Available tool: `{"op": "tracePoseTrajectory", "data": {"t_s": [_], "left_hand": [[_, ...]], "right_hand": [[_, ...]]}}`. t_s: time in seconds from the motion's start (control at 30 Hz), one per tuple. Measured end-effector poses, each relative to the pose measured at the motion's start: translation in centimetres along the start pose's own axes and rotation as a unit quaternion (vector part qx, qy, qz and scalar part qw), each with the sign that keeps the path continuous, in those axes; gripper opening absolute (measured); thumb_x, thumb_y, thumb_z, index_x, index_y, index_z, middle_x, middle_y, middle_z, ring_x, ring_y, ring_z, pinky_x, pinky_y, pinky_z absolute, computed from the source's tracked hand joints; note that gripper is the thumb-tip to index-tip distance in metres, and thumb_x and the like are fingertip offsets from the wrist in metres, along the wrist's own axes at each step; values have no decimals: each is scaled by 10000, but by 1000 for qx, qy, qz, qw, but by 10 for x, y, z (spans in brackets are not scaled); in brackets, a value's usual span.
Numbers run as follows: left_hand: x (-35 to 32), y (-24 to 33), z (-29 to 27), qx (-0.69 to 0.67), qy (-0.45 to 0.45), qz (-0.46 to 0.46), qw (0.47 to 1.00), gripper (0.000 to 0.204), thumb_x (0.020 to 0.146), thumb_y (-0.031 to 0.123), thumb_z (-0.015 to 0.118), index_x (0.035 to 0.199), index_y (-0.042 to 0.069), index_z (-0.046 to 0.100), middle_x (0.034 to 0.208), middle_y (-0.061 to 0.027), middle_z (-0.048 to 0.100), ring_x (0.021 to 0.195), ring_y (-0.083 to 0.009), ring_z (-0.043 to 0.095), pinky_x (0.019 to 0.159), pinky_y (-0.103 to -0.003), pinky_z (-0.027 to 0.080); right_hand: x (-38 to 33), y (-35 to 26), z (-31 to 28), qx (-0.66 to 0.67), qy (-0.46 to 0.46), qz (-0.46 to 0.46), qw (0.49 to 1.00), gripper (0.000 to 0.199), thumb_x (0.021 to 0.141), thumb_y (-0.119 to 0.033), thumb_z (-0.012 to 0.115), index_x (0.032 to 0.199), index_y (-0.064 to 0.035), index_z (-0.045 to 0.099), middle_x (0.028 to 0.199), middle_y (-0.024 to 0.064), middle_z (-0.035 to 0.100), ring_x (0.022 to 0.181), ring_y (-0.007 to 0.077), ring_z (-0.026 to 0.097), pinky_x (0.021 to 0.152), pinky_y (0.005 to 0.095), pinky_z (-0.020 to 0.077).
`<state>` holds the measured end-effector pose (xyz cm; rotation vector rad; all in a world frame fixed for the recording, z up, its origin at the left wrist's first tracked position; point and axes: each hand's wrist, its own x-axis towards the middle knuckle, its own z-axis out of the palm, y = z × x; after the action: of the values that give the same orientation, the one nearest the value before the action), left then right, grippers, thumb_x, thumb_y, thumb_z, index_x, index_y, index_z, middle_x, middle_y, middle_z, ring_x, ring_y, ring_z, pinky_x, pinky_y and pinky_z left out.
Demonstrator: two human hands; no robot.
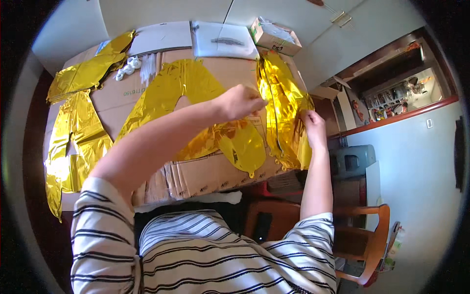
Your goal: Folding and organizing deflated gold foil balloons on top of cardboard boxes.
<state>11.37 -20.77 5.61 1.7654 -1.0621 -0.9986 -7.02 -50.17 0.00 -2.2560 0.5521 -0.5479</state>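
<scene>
Right of centre in the frame, both hands work a stack of flat gold foil balloons (284,105): the left hand (240,102) fingers pinch its upper edge, the right hand (313,127) fingers clamp its side. Peeling slowly should avoid creasing the foil.

A small cardboard box (275,36) sits near white sheets (223,40); wooden chair (364,240) below.

Gold foil balloon stack (284,105), flat, cardboard's right edge.

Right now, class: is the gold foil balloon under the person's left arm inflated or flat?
Flat. The gold foil balloon lies spread and creased against the cardboard, with no bulge.
</scene>
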Motion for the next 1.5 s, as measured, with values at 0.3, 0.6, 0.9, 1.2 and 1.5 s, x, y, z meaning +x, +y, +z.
{"op": "tracePoseTrajectory", "data": {"t_s": [0.3,0.6,0.9,1.2,1.5], "left_hand": [[21,-10,-48,-417,104,-178,885,1063,819,722,654,1495,-33,332,1342,-261,563,1083,-311,653,925,-505,533],[-82,-54,-105,-331,150,-105,926,890,874,647,663,1513,104,365,1414,-183,486,1162,-294,564,920,-426,513],[-140,-73,-101,316,207,-20,926,1133,698,163,840,1600,173,154,1531,-214,381,1404,-370,409,1135,-452,422],[-99,-100,-114,303,309,-117,894,736,766,246,756,1415,65,460,1174,-208,680,1112,-378,645,964,-442,519],[-78,-104,-129,196,354,-42,913,411,809,195,705,1177,13,689,949,-170,740,799,-272,722,776,-331,586]], "right_hand": [[-72,-146,48,-5,-159,-266,951,109,931,-149,635,871,-73,685,1214,114,682,1143,289,623,985,428,483],[-74,-197,151,-97,-152,-484,856,78,828,-84,685,897,-52,664,1123,142,707,1055,325,666,911,428,518],[-72,-229,180,-80,-91,-422,898,86,846,-58,708,894,-20,647,983,157,724,886,331,707,771,402,580],[-87,-220,186,-112,-147,-444,877,93,880,-95,676,925,-19,645,1010,149,717,928,300,693,812,384,577],[-95,-217,191,-132,-148,-446,873,89,825,-66,633,906,-32,638,1025,136,706,953,282,680,815,386,567]]}}
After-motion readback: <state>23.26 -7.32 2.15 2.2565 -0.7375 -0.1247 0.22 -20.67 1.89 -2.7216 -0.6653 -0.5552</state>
